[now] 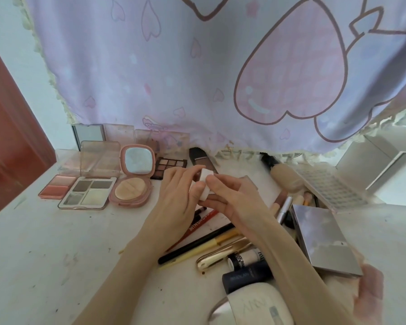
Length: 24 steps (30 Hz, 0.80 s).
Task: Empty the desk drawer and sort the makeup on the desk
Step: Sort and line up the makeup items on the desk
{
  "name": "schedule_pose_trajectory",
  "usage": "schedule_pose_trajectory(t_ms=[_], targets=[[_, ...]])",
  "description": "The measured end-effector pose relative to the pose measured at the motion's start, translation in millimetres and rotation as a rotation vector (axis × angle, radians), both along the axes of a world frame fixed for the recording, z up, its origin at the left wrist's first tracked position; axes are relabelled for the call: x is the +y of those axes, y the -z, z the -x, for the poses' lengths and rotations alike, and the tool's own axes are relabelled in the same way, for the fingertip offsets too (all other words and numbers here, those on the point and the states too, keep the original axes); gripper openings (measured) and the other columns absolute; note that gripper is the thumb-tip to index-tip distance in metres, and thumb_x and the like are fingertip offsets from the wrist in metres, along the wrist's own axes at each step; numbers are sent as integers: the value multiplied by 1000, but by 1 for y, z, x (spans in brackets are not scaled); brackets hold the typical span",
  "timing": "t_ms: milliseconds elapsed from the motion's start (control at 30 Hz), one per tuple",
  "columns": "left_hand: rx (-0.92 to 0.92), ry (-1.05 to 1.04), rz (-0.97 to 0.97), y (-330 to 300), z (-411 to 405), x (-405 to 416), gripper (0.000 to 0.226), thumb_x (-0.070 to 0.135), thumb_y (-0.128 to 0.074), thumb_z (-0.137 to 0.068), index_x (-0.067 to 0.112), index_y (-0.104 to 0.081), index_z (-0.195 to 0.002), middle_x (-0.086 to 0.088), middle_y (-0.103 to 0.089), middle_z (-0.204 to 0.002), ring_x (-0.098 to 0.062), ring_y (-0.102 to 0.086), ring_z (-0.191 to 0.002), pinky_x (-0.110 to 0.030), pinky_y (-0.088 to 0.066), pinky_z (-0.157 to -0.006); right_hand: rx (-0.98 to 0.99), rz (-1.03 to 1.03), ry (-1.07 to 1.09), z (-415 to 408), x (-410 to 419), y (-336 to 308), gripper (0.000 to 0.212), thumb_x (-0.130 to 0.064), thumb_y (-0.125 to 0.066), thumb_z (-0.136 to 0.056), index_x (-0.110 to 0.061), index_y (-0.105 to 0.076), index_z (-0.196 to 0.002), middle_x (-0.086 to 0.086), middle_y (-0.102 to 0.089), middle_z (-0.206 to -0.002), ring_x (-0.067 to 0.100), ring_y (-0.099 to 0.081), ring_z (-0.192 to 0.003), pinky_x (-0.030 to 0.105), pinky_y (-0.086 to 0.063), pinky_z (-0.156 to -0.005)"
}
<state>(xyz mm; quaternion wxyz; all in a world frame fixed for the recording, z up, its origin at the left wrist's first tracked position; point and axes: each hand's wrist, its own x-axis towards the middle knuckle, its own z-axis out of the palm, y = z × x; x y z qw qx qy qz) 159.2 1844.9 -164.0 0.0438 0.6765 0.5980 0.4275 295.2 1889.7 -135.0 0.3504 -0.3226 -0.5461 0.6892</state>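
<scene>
Both hands meet over the middle of the white desk (56,254) around a small white container (205,184). My left hand (181,191) grips its left side and my right hand (230,195) pinches it from the right. Open palettes lie in a row at the left: a pink blush palette (56,188), a grey four-pan palette (89,192), a pink powder compact (133,186) with its mirror up, and a small brown eyeshadow palette (170,167). Pencils (197,245) and a gold tube (220,256) lie under my forearms.
A foundation bottle (284,174), a silver compact (324,240), a clear lash tray (331,188), dark tubes (246,273) and a cream jar (253,306) crowd the right side. A lilac heart-print curtain (197,66) hangs over the desk's back edge. A red door (7,137) stands at the left.
</scene>
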Motion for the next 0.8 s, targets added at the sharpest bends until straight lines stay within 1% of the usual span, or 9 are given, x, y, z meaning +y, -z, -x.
schedule_pose_trajectory(t_ms=[67, 167, 233, 300, 433, 600, 700, 767, 800], targets=[[-50, 2, 3, -3, 4, 0, 57, 58, -17, -90, 27, -41, -133, 14, -45, -116, -2, -33, -110, -14, -30, -96, 19, 19, 13, 0, -1, 0, 36, -29, -60, -84, -4, -67, -108, 13, -72, -98, 24, -70, -91, 30, -56, -81], [-152, 185, -2, -7, 3, -5, 50, 44, -40, -90, 34, -28, -137, 12, -35, -136, -4, -29, -130, -14, -31, -102, 19, 49, -15, -3, 1, -2, 31, -30, -56, -88, -6, -70, -101, 8, -73, -86, 19, -69, -81, 28, -55, -76], [-156, 297, 5, -7, 4, -7, 51, 32, -51, -87, 33, -34, -134, 8, -39, -137, -5, -34, -129, -14, -34, -99, 5, 74, -37, -5, 3, 0, 31, -34, -57, -86, -8, -72, -94, 9, -73, -84, 18, -68, -77, 26, -55, -70], [-165, 309, 34, -8, 6, -5, 48, 31, -53, -83, 38, -38, -129, 12, -45, -131, 0, -41, -121, -11, -35, -94, -28, 85, -33, -6, 4, 1, 30, -34, -58, -87, -9, -73, -92, 10, -73, -87, 18, -68, -77, 24, -56, -69], [-218, 198, 51, -6, 7, -5, 42, 47, -46, -83, 44, -37, -123, 15, -53, -115, 1, -51, -101, -8, -39, -84, -59, 53, -26, -3, 3, 2, 30, -32, -59, -86, -9, -70, -102, 9, -73, -94, 17, -68, -84, 26, -54, -75], [-301, 22, 34, -7, 15, -4, 40, 56, -47, -82, 40, -42, -119, 20, -56, -103, 3, -54, -95, -7, -41, -77, 50, 107, 21, -4, 4, 3, 32, -16, -62, -86, -2, -62, -115, 15, -69, -109, 23, -67, -99, 28, -53, -89], [-351, -164, -20, -10, 22, -5, 37, 34, -63, -84, 31, -46, -115, 18, -54, -95, 6, -53, -88, -5, -40, -72, 35, 109, 81, -4, 6, 5, 37, -15, -72, -80, -11, -59, -115, 12, -66, -112, 21, -66, -102, 33, -51, -95], [-351, -279, -22, -10, 28, -5, 43, 20, -70, -79, 27, -45, -113, 14, -55, -97, 6, -54, -85, -5, -41, -70, -163, -37, 81, -4, 6, 6, 46, -21, -76, -75, -21, -58, -117, 3, -65, -114, 12, -64, -102, 31, -49, -95], [-324, -314, 2, -9, 31, -5, 47, 17, -72, -78, 25, -45, -116, 11, -55, -103, 1, -55, -87, -6, -41, -70, -253, -106, 74, -3, 5, 4, 48, -20, -75, -76, -24, -56, -120, -1, -63, -114, 6, -63, -100, 24, -49, -90]])
